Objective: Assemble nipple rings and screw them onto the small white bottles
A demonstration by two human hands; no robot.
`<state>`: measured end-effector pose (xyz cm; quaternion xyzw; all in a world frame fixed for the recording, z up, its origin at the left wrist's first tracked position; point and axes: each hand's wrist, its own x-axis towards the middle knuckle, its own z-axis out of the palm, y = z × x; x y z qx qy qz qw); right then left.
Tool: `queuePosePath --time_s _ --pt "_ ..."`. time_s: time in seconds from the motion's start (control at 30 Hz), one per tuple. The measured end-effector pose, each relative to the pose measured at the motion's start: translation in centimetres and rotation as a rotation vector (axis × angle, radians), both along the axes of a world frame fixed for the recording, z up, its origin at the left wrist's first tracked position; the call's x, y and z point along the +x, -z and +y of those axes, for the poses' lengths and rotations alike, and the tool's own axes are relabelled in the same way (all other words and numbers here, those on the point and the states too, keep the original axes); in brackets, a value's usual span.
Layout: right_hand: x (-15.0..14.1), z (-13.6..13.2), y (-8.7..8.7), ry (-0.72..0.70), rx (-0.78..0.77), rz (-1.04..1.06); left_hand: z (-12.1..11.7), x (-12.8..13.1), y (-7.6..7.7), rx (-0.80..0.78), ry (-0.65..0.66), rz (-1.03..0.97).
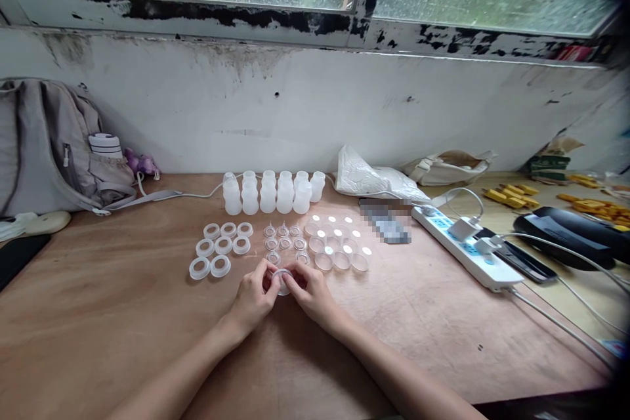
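Near the middle of the table, my left hand (258,292) and my right hand (308,289) pinch a small translucent bottle ring (282,272) from both sides. A clear rounded part shows just below the ring, between my fingers; whether the two are joined I cannot tell. Beyond my hands lie several clear silicone bottle nipples (283,230), some partly hidden by my fingers. To their left are several frosted screw rings (223,246) in rows. On the right sit several clear round caps (342,260) with pale dots. Behind stand several frosted baby bottles (285,193), one with a domed top.
A white power strip (467,246) with plugged-in chargers and cables lies on the right. By it are a blurred-out flat object (386,220), a white plastic bag (369,174) and a black device (566,236). A grey backpack (54,144) stands far left.
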<state>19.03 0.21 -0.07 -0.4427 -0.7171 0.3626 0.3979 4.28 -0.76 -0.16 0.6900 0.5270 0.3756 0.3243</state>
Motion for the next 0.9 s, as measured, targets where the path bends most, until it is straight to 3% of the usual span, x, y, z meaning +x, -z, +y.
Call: queuePosePath --time_s 0.7,0.9 --pt "-0.29 -0.10 -0.42 -0.028 -0.069 0.079 -0.04 0.12 0.04 -0.013 -0.058 0.014" --pt "-0.20 -0.14 -0.35 -0.010 -0.039 0.063 0.12 0.17 -0.07 -0.005 -0.002 0.031"
